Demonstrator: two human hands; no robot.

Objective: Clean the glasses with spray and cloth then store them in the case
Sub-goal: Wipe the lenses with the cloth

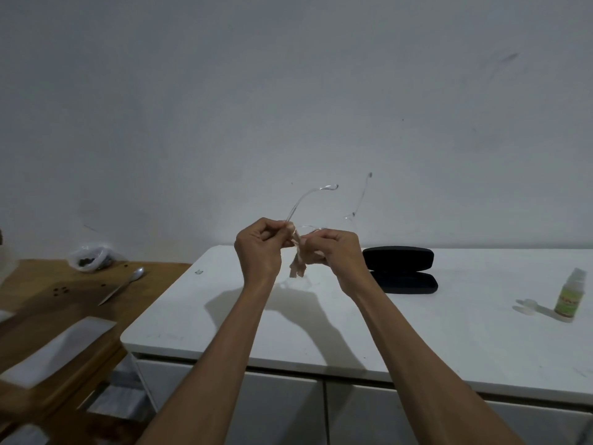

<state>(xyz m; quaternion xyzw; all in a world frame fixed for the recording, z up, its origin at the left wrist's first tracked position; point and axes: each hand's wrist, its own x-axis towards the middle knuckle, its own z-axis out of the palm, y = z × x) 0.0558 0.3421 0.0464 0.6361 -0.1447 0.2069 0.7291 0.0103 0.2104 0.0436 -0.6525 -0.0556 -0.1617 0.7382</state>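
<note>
Wiping stage: left hand (256,250) pinches clear glasses (301,203) above desk's (449,332) back edge, right hand (333,252) rubs cloth (296,268) on them; case (401,269) lies open behind, spray bottle (569,297) uncapped at right; storing remains.

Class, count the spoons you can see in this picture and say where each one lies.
1. A single metal spoon lies on the wooden table at the left, near a plastic bag. Others could sit out of frame.
</note>
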